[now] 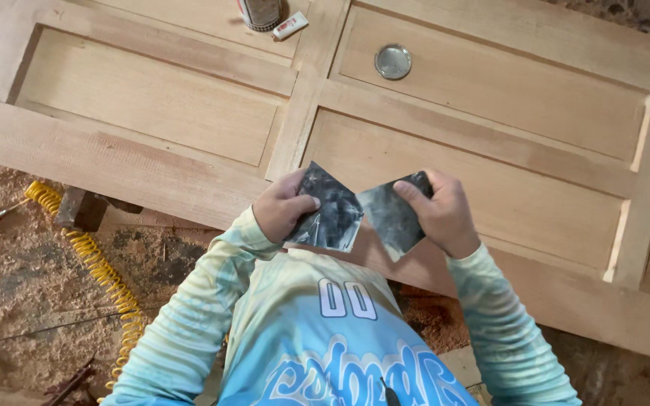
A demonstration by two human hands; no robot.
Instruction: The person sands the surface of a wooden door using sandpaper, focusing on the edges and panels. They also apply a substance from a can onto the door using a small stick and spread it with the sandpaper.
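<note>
My left hand [282,208] grips a dark grey sheet of sandpaper [331,209] by its left edge, thumb on top. My right hand [441,212] pinches a second dark grey sandpaper piece [390,219] at its upper right corner. The two pieces meet edge to edge in front of my chest; whether they are joined I cannot tell. Both are held just above the near rail of a bare wooden panelled door [152,113] lying flat.
On the door lie a round metal lid [393,61], a can [259,13] and a small white lighter [290,25] at the far edge. A yellow coiled hose [99,263] runs across the sawdust-covered floor [16,301] at left, beside a dark block [81,209].
</note>
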